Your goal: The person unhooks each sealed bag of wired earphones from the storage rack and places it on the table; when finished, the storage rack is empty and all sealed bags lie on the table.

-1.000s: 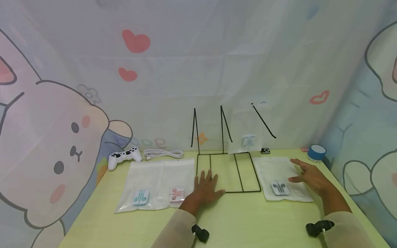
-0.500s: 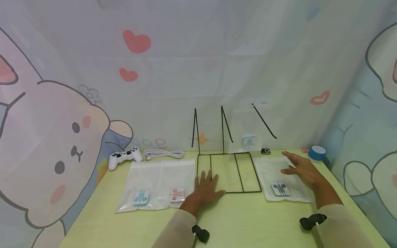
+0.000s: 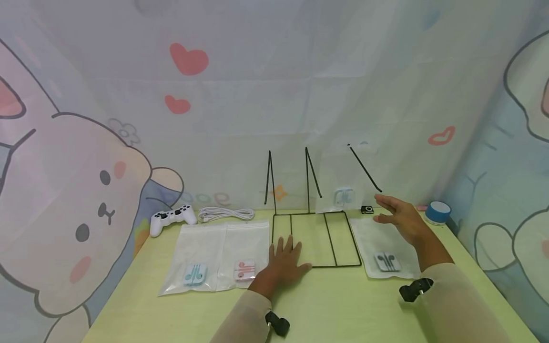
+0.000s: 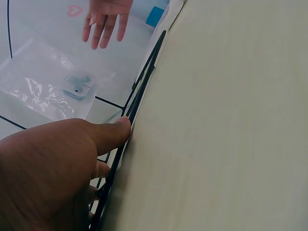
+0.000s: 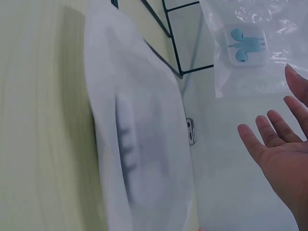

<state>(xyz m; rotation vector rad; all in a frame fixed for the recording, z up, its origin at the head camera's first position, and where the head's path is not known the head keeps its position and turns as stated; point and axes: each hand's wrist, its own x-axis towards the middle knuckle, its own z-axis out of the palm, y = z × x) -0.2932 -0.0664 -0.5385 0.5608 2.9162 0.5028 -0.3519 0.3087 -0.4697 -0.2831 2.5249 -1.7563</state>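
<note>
My left hand [image 3: 285,262] lies flat with spread fingers on the near left part of the black wire rack's base [image 3: 330,240]. In the left wrist view its thumb touches the front bar. My right hand [image 3: 403,220], fingers extended and holding nothing, hovers above the right zip bag [image 3: 364,233], which holds dark-coloured earphones in a case [image 3: 387,262]. From the rack's right hook [image 3: 364,167] hangs a clear bag [image 5: 284,72] with light-blue earphones [image 5: 246,45]. The right hand is close to this hook's tip; the head view shows no clear contact.
Left of the rack lie two zip bags, one with teal earphones [image 3: 195,274], one with pink earphones [image 3: 245,270]. Behind them are a white game controller [image 3: 173,217] and a coiled white cable [image 3: 226,213]. A small black player [image 3: 367,209] and a blue round speaker [image 3: 438,212] stand at the back right.
My right hand has moved left and up, from over the right zip bag toward the hanging bag and its hook. My left hand has stayed on the rack's base.
</note>
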